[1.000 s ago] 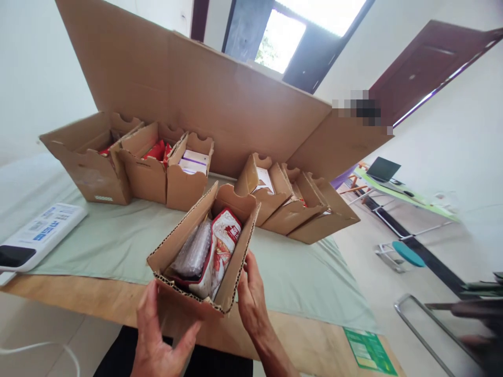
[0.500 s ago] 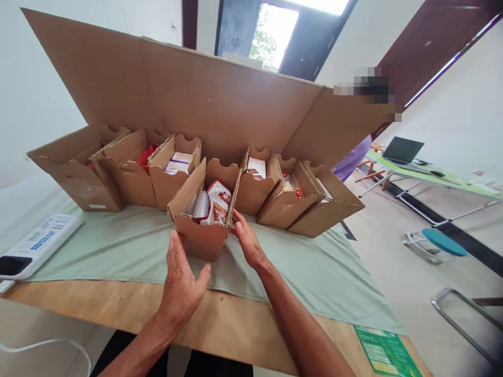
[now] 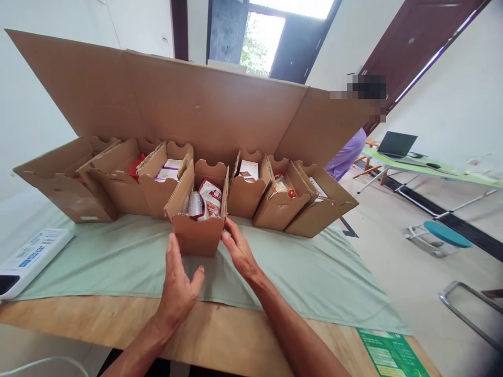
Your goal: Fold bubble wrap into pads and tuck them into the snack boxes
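Note:
A narrow brown cardboard box (image 3: 195, 235) stands upright on the pale green cloth, a little forward of the row of similar boxes. Inside it lie a red-and-white printed packet (image 3: 212, 198) and a clear, bubbled plastic-looking item (image 3: 195, 203). My left hand (image 3: 179, 280) is open by the box's front left corner, fingers stretched, thumb apart; whether the fingertips touch the cardboard I cannot tell. Along the right side of the box lies my right hand (image 3: 238, 248), fingers extended and seemingly touching it, not wrapped round it.
Open boxes flank it: left ones with red items (image 3: 135, 166) and white-purple cartons (image 3: 168, 170), right ones with a white carton (image 3: 249, 170) and wrapped goods (image 3: 283, 184). A cardboard panel (image 3: 216, 104) rises behind. A white device (image 3: 37, 256) lies left, a green sheet (image 3: 393, 353) right.
The middle box has slid back, away from the table's front edge and closer to the row. Both hands have moved with it. The camera view has shifted slightly.

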`<state>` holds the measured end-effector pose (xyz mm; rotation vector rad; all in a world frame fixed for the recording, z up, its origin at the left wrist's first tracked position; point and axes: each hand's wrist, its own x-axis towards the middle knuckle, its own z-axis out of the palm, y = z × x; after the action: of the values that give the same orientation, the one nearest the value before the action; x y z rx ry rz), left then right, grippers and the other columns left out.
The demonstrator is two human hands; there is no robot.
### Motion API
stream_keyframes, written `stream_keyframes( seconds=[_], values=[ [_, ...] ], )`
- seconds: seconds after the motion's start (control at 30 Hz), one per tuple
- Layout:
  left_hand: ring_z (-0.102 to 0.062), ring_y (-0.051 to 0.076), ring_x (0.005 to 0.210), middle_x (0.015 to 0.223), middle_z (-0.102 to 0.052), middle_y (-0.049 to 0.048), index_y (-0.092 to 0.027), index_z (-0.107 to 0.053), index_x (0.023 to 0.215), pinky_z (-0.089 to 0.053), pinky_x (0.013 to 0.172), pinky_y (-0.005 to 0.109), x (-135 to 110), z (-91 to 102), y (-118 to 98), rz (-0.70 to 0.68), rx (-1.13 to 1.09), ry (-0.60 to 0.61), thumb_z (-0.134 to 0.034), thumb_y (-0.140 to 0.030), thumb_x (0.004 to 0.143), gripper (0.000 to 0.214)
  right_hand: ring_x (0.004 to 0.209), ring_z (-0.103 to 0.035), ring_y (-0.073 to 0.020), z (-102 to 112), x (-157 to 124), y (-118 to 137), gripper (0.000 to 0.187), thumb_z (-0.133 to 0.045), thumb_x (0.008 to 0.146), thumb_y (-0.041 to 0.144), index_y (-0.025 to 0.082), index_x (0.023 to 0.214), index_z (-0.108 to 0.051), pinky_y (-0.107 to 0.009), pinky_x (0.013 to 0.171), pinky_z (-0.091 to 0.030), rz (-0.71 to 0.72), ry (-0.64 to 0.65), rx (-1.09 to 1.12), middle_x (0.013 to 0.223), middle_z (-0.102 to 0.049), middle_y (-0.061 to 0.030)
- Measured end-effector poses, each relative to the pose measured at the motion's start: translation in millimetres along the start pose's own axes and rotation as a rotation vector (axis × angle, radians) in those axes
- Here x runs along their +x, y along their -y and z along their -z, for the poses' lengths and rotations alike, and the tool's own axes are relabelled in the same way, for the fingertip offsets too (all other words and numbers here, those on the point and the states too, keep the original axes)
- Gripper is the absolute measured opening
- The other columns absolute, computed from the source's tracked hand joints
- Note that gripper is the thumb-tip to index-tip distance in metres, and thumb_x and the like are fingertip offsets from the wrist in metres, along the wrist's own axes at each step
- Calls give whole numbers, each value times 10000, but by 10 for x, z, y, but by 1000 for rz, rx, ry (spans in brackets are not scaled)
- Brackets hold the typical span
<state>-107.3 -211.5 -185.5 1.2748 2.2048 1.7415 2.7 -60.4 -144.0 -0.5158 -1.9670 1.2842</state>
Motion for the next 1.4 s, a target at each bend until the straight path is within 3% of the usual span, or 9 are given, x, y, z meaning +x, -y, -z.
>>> stream_keyframes(
  seconds=[0.13, 0.2, 0.27, 0.37, 0.47, 0.57, 0.8, 1.17, 1.4],
  values=[
    [-216, 387, 1566, 1704, -172, 203, -201, -82, 1656, -376, 1180, 610, 348, -65, 101, 43, -42, 65, -626, -203, 834, 986, 1136, -671, -254, 329, 276, 213, 475, -610, 921, 481, 218, 1315, -635, -372, 898, -571, 32, -161, -181, 1290, -690, -118],
    [-241, 400, 1556, 1702, -187, 204, -196, -106, 1653, -422, 1144, 608, 474, -53, 126, 63, -49, 99, -635, -199, 812, 993, 890, -716, -214, 518, 481, 376, 502, -582, 918, 375, 201, 1389, -567, -353, 823, -573, 6, -252, -320, 1069, -749, -75],
    [-267, 410, 1544, 1692, -210, 219, -175, -120, 1647, -411, 1143, 629, 543, -39, 140, 50, -31, 115, -645, -200, 794, 1002, 764, -710, -195, 671, 716, 533, 589, -557, 924, 287, 192, 1497, -454, -338, 815, -554, -59, -256, -544, 922, -757, -24],
    [-293, 411, 1531, 1669, -260, 243, -141, -114, 1642, -343, 1178, 656, 574, -57, 143, 14, -2, 108, -651, -205, 772, 1025, 807, -720, -213, 783, 1030, 692, 559, -577, 927, 207, 181, 1478, -491, -314, 826, -513, -209, -163, -924, 881, -768, -26],
    [-296, 405, 1531, 1652, -290, 257, -104, -124, 1634, -299, 1204, 652, 594, -127, 130, -9, 18, 88, -632, -209, 767, 1011, 872, -718, -242, 786, 1166, 762, 275, -554, 948, 185, 179, 1180, -700, -311, 796, -486, -271, -140, -1055, 909, -772, -77],
    [-307, 399, 1527, 1641, -312, 259, -91, -146, 1627, -274, 1221, 638, 634, -216, 104, -26, 31, 87, -617, -205, 764, 989, 915, -711, -258, 776, 1093, 812, 229, -504, 982, 187, 186, 1057, -720, -319, 801, -466, -268, -174, -1092, 909, -769, -92],
    [-244, 411, 1548, 1634, -293, 287, -38, -144, 1614, -217, 1245, 623, 736, -416, 25, -31, 31, 69, -617, -210, 739, 1010, 967, -707, -282, 803, 769, 859, 228, -527, 995, 235, 225, 1154, -690, -321, 772, -436, -288, -185, -1147, 992, -781, -71],
    [-189, 406, 1567, 1662, -217, 300, -29, -117, 1614, -212, 1249, 605, 990, -581, 0, 27, 45, 44, -618, -191, 753, 1009, 941, -707, -277, 780, 795, 765, 176, -555, 984, 288, 239, 1074, -699, -307, 719, -380, -274, -179, -1146, 960, -784, -52],
    [-224, 399, 1554, 1654, -248, 279, -54, -92, 1624, -215, 1242, 615, 984, -658, -10, -1, 55, 39, -601, -145, 737, 1026, 900, -704, -266, 773, 784, 721, 197, -543, 982, 294, 239, 1102, -689, -301, 711, -389, -264, -204, -1153, 940, -777, -49]
  ],
)
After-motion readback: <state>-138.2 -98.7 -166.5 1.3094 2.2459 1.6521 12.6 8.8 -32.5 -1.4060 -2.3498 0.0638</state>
